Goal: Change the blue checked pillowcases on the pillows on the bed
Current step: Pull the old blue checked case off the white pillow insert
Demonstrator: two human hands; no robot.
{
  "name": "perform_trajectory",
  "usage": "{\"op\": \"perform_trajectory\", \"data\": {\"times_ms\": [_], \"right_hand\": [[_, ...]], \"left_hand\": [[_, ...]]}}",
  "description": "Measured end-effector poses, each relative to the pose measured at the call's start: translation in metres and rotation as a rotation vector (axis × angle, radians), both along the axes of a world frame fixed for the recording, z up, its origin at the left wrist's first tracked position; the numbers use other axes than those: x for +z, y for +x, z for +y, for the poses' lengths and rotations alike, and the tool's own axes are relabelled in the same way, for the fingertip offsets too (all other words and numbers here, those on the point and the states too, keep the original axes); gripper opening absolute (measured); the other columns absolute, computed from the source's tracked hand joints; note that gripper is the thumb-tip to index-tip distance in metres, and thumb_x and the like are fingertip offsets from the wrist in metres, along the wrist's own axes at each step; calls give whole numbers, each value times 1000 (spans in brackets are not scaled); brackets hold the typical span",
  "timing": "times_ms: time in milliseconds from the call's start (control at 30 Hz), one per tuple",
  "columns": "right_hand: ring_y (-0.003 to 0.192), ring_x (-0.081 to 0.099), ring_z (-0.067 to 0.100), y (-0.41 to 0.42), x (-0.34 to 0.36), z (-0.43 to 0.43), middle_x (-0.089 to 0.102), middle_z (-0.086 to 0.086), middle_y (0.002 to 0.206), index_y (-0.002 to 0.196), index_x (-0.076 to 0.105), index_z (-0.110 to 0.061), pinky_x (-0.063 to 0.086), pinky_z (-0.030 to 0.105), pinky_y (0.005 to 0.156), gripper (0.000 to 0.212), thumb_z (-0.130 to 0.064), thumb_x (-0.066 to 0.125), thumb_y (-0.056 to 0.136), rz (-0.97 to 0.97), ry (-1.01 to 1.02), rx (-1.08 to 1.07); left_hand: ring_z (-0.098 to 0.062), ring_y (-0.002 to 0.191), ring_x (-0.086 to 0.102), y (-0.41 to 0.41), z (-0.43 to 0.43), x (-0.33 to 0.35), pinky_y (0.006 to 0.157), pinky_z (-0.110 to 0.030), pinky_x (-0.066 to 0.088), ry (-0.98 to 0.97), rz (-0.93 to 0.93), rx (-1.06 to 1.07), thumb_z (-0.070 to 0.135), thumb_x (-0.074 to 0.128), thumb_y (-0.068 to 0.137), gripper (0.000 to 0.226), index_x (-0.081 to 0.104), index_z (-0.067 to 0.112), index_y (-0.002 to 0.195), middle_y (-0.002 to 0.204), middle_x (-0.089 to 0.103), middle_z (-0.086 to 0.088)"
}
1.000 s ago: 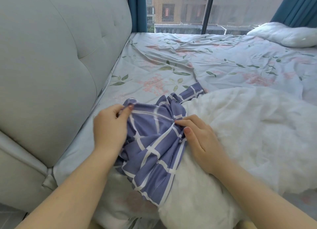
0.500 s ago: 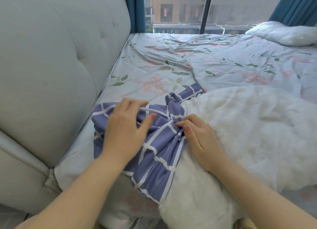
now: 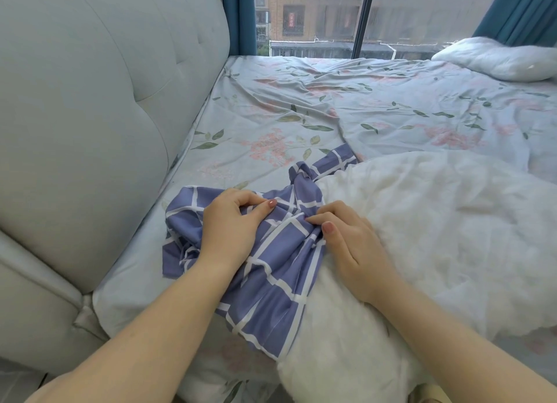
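Observation:
A blue checked pillowcase (image 3: 271, 285) lies bunched on the floral bed sheet (image 3: 301, 113), at the left end of a bare white pillow (image 3: 437, 236). My left hand (image 3: 232, 224) rests on top of the bunched cloth with its fingers curled into the folds. Just right of it, my right hand (image 3: 349, 242) pinches the pillowcase edge where it meets the pillow. A strip of the pillowcase pokes out behind the pillow's far corner. A second bare white pillow (image 3: 497, 61) lies at the far right of the bed.
A padded grey headboard (image 3: 90, 116) runs along the left side. A large window (image 3: 361, 16) with teal curtains (image 3: 521, 10) stands beyond the bed. The sheet is rumpled in the middle.
My left hand let go of the raised fold, spread the pillowcase out to the left, then came down flat and curled onto it. My right hand stayed pinching the edge.

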State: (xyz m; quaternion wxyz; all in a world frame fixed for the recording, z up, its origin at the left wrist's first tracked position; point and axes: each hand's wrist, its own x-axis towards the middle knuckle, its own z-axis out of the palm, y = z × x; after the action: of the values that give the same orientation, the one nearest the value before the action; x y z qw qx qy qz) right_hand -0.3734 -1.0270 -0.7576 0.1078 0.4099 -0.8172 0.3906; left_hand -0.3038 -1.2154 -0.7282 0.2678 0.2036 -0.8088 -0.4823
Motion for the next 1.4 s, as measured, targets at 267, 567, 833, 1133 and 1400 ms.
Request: {"op": "perform_trajectory", "data": {"times_ms": [267,567,833,1133,1400], "right_hand": [[97,55,13,1,1,2,54,-8,103,106,67,-17,42,43,88,54,-40,19,101,-21,-12,-9],[95,53,14,1,-1,1,53,-7,100,101,66,-17,42,42,87,62,-49,13,102,-11,-9,-12],[96,52,12,0,0,1,54,-9,102,107,68,-19,38,37,86,65,-51,12,102,10,32,-7],[102,52,13,3,2,0,55,-10,107,108,68,-22,35,36,87,57,-45,16,101,10,63,-4],[102,52,11,1,2,2,55,-10,106,106,68,-20,38,38,91,55,-41,18,101,-16,51,-4]], "left_hand": [[-14,68,57,8,-31,16,77,-36,51,263,42,225,27,74,87,21,70,15,71,71,68,0],[-23,105,54,16,-25,18,93,-24,38,-399,160,223,33,67,92,23,70,20,110,109,53,4],[-16,114,48,-3,14,-7,96,-30,40,-358,-130,-117,76,51,76,60,70,32,112,112,60,11],[-21,93,60,-8,8,-4,84,-40,48,-218,-83,-59,31,77,83,11,71,31,73,84,63,5],[-15,84,60,-3,-9,4,78,-30,44,-148,-51,31,27,72,87,13,71,25,75,85,67,0]]}}
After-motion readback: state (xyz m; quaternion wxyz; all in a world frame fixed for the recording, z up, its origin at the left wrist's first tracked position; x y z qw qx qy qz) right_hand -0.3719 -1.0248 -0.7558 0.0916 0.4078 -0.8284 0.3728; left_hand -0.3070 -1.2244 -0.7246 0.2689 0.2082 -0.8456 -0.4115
